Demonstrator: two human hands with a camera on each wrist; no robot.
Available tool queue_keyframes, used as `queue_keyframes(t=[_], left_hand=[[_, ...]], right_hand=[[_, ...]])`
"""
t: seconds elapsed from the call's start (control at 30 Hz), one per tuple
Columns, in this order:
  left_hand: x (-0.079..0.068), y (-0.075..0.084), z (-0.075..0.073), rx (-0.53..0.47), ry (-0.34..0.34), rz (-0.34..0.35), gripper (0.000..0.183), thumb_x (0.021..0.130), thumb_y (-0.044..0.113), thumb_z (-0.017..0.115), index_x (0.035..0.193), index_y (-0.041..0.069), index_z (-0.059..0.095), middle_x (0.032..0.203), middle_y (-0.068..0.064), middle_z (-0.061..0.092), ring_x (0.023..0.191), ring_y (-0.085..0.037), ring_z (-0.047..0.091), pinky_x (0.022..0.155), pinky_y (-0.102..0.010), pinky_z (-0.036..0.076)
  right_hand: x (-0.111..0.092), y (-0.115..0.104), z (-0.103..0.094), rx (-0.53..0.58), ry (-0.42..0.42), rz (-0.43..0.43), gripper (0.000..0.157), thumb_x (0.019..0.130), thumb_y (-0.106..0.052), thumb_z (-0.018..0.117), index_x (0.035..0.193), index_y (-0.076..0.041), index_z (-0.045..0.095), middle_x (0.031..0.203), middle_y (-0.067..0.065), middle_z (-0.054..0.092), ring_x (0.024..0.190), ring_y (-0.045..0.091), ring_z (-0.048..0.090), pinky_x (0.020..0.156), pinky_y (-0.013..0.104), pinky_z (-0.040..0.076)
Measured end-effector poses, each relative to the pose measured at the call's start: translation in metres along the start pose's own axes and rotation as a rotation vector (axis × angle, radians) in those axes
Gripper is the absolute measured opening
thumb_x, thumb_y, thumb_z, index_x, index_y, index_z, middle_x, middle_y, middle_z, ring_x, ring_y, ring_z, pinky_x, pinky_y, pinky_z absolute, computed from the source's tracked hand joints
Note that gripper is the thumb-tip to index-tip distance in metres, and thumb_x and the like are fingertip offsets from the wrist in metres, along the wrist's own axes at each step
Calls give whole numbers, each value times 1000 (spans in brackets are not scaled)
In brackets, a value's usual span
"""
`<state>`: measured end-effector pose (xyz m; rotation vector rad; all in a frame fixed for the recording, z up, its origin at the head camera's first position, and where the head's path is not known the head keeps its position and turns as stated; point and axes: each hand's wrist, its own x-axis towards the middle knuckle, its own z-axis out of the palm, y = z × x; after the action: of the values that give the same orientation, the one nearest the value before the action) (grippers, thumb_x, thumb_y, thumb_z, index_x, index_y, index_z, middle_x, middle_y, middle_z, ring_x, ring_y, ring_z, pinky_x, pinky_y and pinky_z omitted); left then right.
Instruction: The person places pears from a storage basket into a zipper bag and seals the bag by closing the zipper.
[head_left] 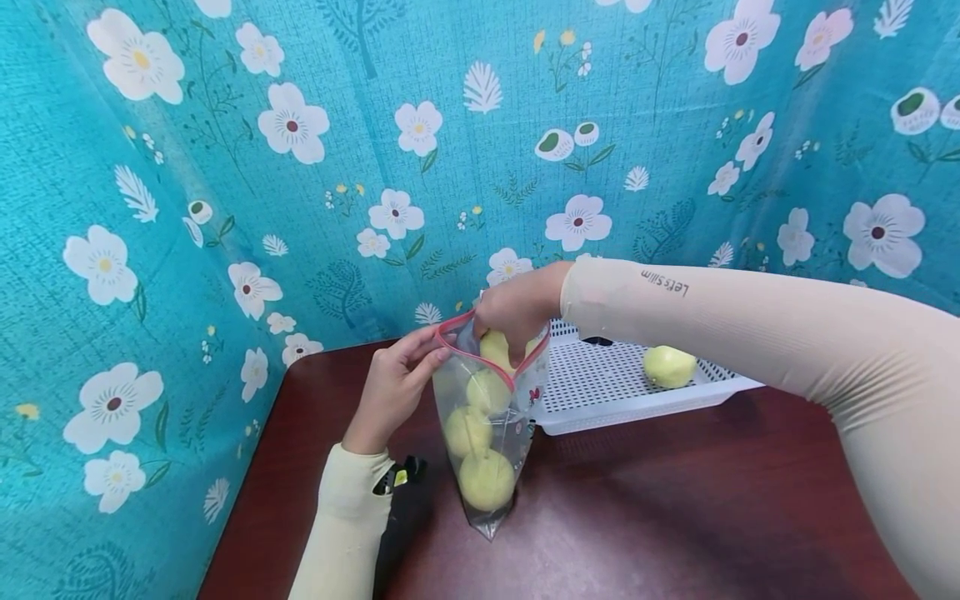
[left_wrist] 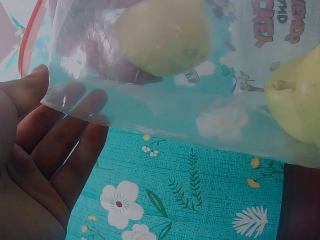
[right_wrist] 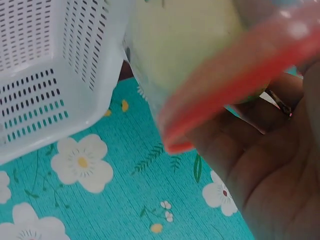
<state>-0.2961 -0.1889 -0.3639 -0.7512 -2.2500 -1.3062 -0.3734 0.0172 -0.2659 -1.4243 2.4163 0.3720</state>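
A clear zip bag (head_left: 512,433) with a red-edged mouth stands upright, several pale yellow-green pears (head_left: 486,481) stacked inside it. My left hand (head_left: 390,387) pinches the left edge of its mouth, thumb in front and fingers behind the film. From above, my right hand (head_left: 521,304) reaches into the mouth and grips a pear (head_left: 495,347) at the top of the stack. In the right wrist view the blurred red rim (right_wrist: 220,95) crosses in front of that pear, and the right fingertips are partly hidden.
Behind the bag to the right, a white perforated basket (head_left: 592,421) holds another pear (head_left: 669,367). Both stand on a dark red-brown table (head_left: 637,508). A teal floral curtain (head_left: 450,167) hangs along the back and left side. The right sleeve (head_left: 705,321) passes over the basket.
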Motion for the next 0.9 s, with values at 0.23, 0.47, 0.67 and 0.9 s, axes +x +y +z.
queue_keyframes(t=[0.23,0.47,0.67,0.9], left_hand=[[-1,-1,0,21,2,3,35,93,18,66,127,8,64,107,-6,72,101,-12,67,82,-33,54],[-1,-3,0,38,7,13,35,93,17,66,127,6,64,108,-9,71,100,-12,67,81,-32,54],[-2,-2,0,35,4,9,36,92,16,67,127,5,63,109,-9,71,101,-13,67,81,-32,54],[-3,-3,0,58,7,25,35,92,16,67,126,6,64,107,-8,72,99,-12,68,80,-31,55]], right_hand=[[11,2,15,32,40,-105,42,77,-28,85,115,-18,69,96,-9,65,88,10,58,81,26,50],[18,0,25,102,91,-166,49,76,-30,86,120,-20,68,102,-12,67,89,4,60,85,23,49],[26,-1,32,112,128,-161,47,81,-24,82,125,-18,65,106,-8,67,89,5,59,82,23,49],[34,-2,38,111,150,-161,47,88,-17,74,132,-15,59,106,-4,65,87,8,58,79,23,49]])
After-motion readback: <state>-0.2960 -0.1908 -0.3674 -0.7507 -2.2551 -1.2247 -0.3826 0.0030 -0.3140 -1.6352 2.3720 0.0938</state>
